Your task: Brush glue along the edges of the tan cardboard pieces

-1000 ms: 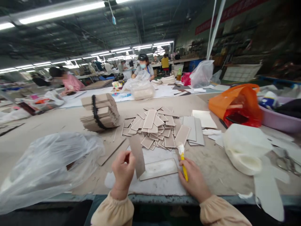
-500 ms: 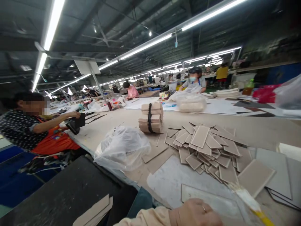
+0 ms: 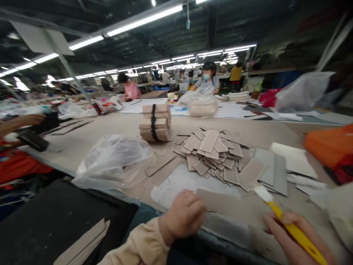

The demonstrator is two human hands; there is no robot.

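**Both hands back over the card strip**

Half a second ago the camera looked off to the left and only one hand showed at the bottom edge. Now it has swung back, and both hands are in the head view again.

From the head camera: the left hand (image 3: 183, 215) is curled into a fist and presses down on the near end of a long card strip (image 3: 220, 201). The strip lies flat on the table (image 3: 91, 138), on a white sheet (image 3: 179, 180). The right hand (image 3: 292, 237) is closed around a yellow brush (image 3: 286, 221). Its white tip (image 3: 261, 192) points up and left, just past the far end of the strip. I cannot tell if the tip touches anything.

Behind the strip lies a pile of small card pieces (image 3: 213, 152). Farther back stands a tied bundle of card (image 3: 154, 122). A clear plastic bag (image 3: 116, 160) sits to the left. Another person's arm (image 3: 19, 121) reaches in at the far left.

With the strip held down and the brush close by, brushing looks like the step in hand.
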